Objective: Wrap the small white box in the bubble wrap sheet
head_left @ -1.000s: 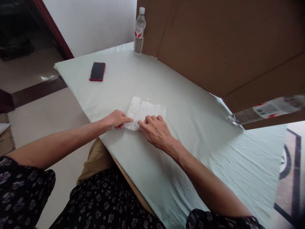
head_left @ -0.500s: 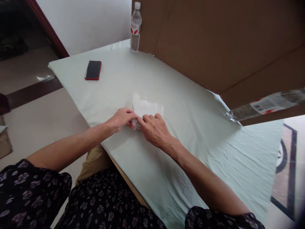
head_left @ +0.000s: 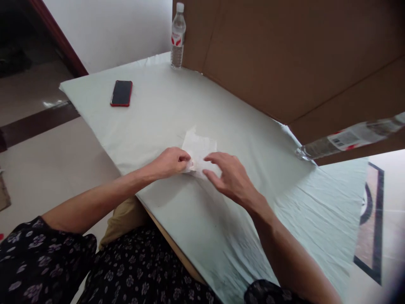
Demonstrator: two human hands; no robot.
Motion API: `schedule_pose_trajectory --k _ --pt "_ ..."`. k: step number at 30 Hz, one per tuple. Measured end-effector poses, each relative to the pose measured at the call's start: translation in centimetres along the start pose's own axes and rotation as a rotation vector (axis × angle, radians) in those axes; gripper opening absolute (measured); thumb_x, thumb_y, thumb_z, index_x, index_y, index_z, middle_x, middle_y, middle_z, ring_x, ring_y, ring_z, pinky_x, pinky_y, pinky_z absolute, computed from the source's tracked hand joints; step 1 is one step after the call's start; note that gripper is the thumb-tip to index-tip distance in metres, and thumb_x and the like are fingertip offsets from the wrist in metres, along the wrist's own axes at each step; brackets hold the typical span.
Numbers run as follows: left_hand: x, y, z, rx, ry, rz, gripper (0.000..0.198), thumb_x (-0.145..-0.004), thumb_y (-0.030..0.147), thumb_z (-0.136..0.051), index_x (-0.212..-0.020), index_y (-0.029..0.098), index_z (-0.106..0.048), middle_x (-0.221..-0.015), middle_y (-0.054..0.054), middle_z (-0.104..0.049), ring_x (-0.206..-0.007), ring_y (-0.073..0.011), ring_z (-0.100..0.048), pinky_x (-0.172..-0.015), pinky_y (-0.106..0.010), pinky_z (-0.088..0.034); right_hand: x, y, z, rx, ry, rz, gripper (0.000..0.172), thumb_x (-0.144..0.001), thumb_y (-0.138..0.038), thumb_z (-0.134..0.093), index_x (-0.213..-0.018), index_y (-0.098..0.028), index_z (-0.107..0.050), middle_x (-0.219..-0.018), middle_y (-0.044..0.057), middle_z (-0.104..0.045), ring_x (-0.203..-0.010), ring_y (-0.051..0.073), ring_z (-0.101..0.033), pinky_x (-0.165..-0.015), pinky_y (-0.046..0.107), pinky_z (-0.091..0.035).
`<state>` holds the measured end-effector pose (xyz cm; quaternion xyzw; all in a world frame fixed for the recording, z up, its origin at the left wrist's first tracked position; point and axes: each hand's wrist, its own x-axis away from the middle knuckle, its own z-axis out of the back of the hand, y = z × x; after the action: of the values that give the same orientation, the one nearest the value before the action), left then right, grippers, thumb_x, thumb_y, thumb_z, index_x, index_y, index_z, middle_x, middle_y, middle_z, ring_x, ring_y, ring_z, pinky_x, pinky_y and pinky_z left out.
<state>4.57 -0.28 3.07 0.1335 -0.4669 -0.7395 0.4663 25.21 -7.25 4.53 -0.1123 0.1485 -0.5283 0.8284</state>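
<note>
A thin white sheet that looks like tissue paper (head_left: 200, 145) lies on the pale green tablecloth (head_left: 152, 131), its upper edge ragged. My left hand (head_left: 174, 161) pinches the sheet's lower left corner between thumb and curled fingers. Just right of that corner, the paper is crumpled. My right hand (head_left: 229, 175) is over the sheet's right side with thumb and fingers apart, holding nothing. Whether its fingertips touch the paper I cannot tell.
A phone in a red case (head_left: 122, 93) lies at the far left of the table. One water bottle (head_left: 178, 38) stands at the back against a large brown cardboard panel (head_left: 268, 55); another bottle (head_left: 344, 138) is at the panel's right end.
My right hand has let go of the paper and moved right, its fingers spreading. My left hand has shifted slightly right with the corner, and the paper's left edge has moved in.
</note>
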Motion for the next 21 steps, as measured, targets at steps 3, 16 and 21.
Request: schedule_pose_trajectory --k 3,16,21 --pt "0.1 -1.0 -0.8 -0.277 0.141 -0.196 0.022 -0.083 0.022 -0.058 -0.094 0.019 -0.077 -0.094 -0.007 -0.069 -0.08 -0.0187 -0.063 -0.077 -0.033 -0.053 2.7 2.2 0.2 -0.111 0.127 -0.31 0.024 -0.091 -0.037 -0.058 -0.106 -0.02 -0.066 -0.102 0.01 -0.075 -0.083 0.023 -0.068 -0.077 0.037 -0.046" --pt "0.7 -2.1 -2.8 -0.488 0.243 -0.436 0.019 -0.092 0.016 -0.051 -0.098 0.017 -0.07 -0.106 -0.011 -0.066 -0.103 -0.0235 -0.061 -0.091 -0.037 -0.053 1.6 2.6 -5.0 -0.723 0.133 -0.738 0.098 -0.079 -0.056 -0.071 -0.157 -0.016 -0.028 -0.121 0.02 -0.064 -0.065 0.019 -0.065 -0.046 0.031 -0.05" --pt "0.7 -1.4 -2.7 -0.618 0.227 -0.41 0.02 -0.094 0.018 -0.052 -0.096 0.015 -0.072 -0.104 -0.012 -0.068 -0.098 -0.0247 -0.061 -0.088 -0.037 -0.052 0.3 2.4 -5.9 -0.793 0.232 -0.739 0.099 -0.078 -0.048 -0.071 -0.157 -0.015 -0.021 -0.112 0.016 -0.068 -0.079 0.026 -0.068 -0.05 0.033 -0.053"
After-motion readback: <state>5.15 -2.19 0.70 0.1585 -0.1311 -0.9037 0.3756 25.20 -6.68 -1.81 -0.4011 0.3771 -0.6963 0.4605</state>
